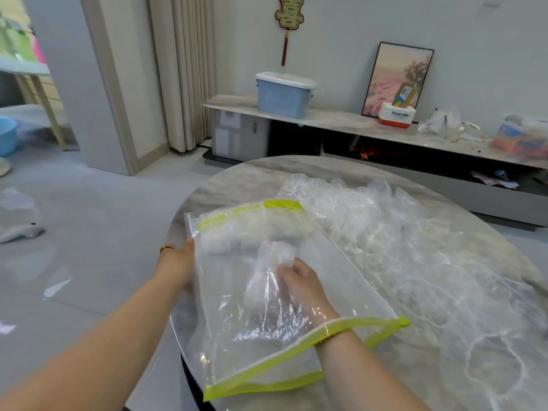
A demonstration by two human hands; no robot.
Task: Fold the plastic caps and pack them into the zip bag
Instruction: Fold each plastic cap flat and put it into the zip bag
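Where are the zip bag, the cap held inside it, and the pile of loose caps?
zip bag (pixel 332 262), head view, clear wall near its right edge.
bunched plastic cap (pixel 274 250), head view, middle of the wad inside the bag.
pile of loose plastic caps (pixel 400 232), head view, centre of the heap.

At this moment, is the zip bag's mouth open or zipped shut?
Open. The right hand is inside the zip bag, its wrist passing between the parted green strips, holding a plastic cap.
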